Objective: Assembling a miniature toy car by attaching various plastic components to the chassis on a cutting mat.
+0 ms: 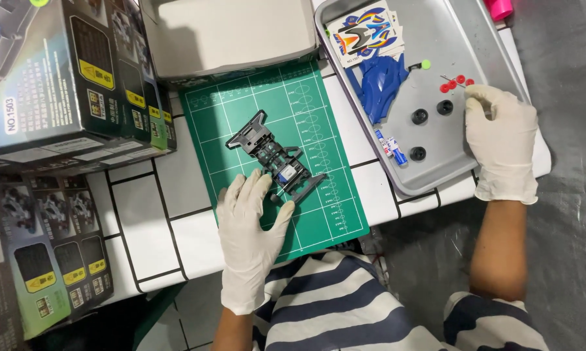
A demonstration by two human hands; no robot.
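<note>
The black plastic toy car chassis (277,164) lies near the middle of the green cutting mat (319,110), just above the left hand (249,229), whose open, flat gloved fingers touch its near end. Its long axis runs diagonally, upper left to lower right. The right hand (501,140), gloved and loosely curled, holding nothing visible, rests on the grey metal tray (436,39) at the desk's right edge, fingertips beside small red parts (454,82).

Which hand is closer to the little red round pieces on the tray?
The right hand. Its fingertips reach the red round pieces on the grey tray. The left hand is far off, on the green mat by the black chassis.
</note>
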